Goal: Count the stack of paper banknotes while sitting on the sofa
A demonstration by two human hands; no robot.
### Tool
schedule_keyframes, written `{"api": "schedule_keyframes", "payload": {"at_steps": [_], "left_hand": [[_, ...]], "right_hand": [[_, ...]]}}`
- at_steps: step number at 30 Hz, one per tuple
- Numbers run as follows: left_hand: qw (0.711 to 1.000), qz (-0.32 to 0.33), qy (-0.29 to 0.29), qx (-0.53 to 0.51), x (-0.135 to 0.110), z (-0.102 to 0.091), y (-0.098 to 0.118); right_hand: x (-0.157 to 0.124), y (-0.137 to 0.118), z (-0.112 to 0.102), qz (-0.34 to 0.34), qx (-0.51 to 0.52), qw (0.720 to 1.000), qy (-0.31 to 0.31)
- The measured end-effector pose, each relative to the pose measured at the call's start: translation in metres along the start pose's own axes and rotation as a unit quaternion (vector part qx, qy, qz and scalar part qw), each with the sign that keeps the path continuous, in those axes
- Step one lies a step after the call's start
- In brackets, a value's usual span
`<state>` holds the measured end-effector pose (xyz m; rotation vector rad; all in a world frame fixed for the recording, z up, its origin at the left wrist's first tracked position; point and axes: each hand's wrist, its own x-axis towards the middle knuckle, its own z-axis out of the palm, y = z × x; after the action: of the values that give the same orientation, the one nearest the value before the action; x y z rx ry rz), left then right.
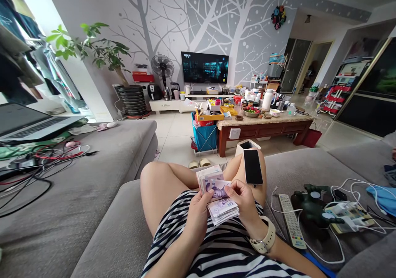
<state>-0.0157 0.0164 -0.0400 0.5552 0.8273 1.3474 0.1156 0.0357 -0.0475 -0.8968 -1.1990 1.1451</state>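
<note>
A wad of purple banknotes (223, 211) marked 5 is held over my lap, its lower part fanned below my fingers and its upper part rising towards my knees. My left hand (197, 214) is closed around the wad's left side, thumb on top. With thumb and fingers, my right hand (246, 201) pinches the right edge of a top banknote (219, 189). A cream watch (263, 237) is on my right wrist. Close by, a black-screened phone (253, 167) rests on my right leg.
On the grey sofa to my right lie a remote control (291, 220), a dark green object (314, 208) and a power strip (349, 216) with white cables. A laptop (37, 123) and tangled cables lie at left. Ahead stands a cluttered coffee table (266, 127).
</note>
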Motion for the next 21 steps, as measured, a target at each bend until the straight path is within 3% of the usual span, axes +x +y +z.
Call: {"api": "schedule_keyframes", "payload": {"at_steps": [21], "left_hand": [[0.999, 0.026, 0.031, 0.027, 0.0039, -0.0036, -0.0007]], "right_hand": [[-0.0029, 0.0011, -0.0010, -0.020, 0.031, 0.999, -0.020]]}}
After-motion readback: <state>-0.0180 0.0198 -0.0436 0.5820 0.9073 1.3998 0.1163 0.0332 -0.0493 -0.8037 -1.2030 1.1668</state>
